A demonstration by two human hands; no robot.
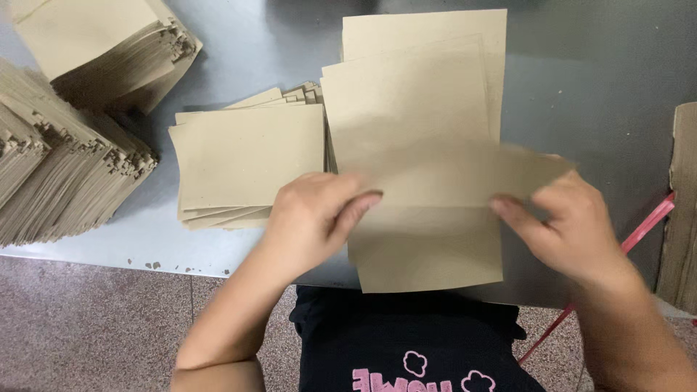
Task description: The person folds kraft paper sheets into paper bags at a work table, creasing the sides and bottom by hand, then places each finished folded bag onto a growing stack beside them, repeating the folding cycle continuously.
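Two hands are busy with one brown paper sheet (465, 174) that looks blurry, so it seems to be moving. The left hand (316, 218) pinches its left part, with the thumb on top and the other fingers curled under. The right hand (570, 225) pinches the right edge the same way, thumb on top. Both hands are closed on the paper, not spread flat.

That sheet sits just above a tall brown stack (425, 145) lying on the grey table (581, 80), right in front of the person. I cannot tell if the sheet is being folded or just lifted off.

Beside it, to the left, is a smaller pile of short brown pieces (247, 163), fanned out a bit. My guess is those are the finished ones. Far left there are big heaps (65, 167) of many more, and another heap (109, 43) at the top corner. So a lot looks done already, and the stack under the hands looks like it has more sheets left.

A red stick (646, 225) leans by the right side, near some cardboard (682, 203).
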